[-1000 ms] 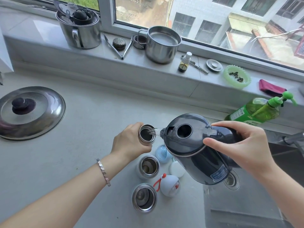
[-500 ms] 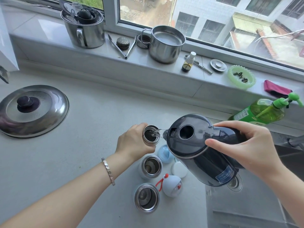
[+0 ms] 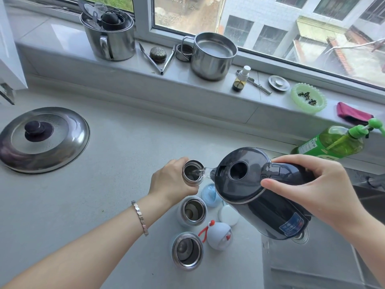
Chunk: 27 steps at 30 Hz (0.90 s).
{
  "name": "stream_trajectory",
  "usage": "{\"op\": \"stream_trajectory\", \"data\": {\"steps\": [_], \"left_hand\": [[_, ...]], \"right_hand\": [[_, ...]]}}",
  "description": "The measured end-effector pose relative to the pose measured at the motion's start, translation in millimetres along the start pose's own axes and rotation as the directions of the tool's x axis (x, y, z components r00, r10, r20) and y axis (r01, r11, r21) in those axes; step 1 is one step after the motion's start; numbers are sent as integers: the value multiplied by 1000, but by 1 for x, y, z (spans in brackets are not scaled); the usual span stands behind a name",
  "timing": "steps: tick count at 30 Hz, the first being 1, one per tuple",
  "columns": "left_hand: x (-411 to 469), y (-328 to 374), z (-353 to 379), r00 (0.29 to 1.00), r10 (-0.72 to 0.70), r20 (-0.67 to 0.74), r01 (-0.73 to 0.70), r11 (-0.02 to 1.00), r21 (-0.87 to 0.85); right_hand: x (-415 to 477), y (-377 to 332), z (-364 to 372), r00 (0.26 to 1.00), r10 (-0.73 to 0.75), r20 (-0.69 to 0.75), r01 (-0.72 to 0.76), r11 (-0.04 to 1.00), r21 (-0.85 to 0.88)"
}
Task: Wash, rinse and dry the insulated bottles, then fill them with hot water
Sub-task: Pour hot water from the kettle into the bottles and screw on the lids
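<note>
Water is running in a thin clear stream from the spout of the dark electric kettle [image 3: 256,197] straight into the open mouth of the small steel bottle [image 3: 192,173]. The left hand [image 3: 171,182] is wrapped around that bottle's body, holding it upright above the grey countertop [image 3: 104,184], so only its brushed-metal neck and rim show. The right hand [image 3: 312,188] grips the kettle's handle, thumb laid along the lid, the kettle tipped toward the bottle.

Just below stand two more uncapped bottles, both upright on the counter: a middle bottle [image 3: 192,211] with a pale body and shiny steel rim, and a nearest bottle [image 3: 186,250], wide-mouthed with a dark interior. Beside them lie the caps: a light blue cap [image 3: 209,195] partly hidden under the kettle, a white round cap [image 3: 228,215], and a grey-blue domed cap [image 3: 218,236] with a red strap.

A green dish-soap bottle [image 3: 333,142] stands at the right, by the sill.
</note>
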<state>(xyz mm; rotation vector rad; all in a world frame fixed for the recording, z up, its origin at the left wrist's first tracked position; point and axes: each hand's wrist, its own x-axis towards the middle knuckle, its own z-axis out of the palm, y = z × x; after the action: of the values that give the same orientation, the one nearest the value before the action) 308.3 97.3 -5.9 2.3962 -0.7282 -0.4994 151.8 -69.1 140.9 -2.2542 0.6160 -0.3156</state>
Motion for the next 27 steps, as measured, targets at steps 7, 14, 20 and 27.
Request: {"op": "stream_trajectory", "data": {"steps": [7, 14, 20, 27], "left_hand": [[-1, -2, 2, 1000, 3, 7, -3, 1000, 18], [-1, -2, 2, 1000, 4, 9, -5, 1000, 28], [-1, -3, 3, 1000, 2, 9, -2, 999, 40], [-3, -5, 4, 1000, 13, 9, -14, 999, 48]], "right_hand": [[-2, -3, -1, 1000, 0, 12, 1, 1000, -28], [-1, -4, -1, 1000, 6, 27, -5, 999, -52], [-1, -5, -2, 999, 16, 35, -13, 997, -75], [-2, -7, -2, 999, 7, 39, -3, 994, -105]]}}
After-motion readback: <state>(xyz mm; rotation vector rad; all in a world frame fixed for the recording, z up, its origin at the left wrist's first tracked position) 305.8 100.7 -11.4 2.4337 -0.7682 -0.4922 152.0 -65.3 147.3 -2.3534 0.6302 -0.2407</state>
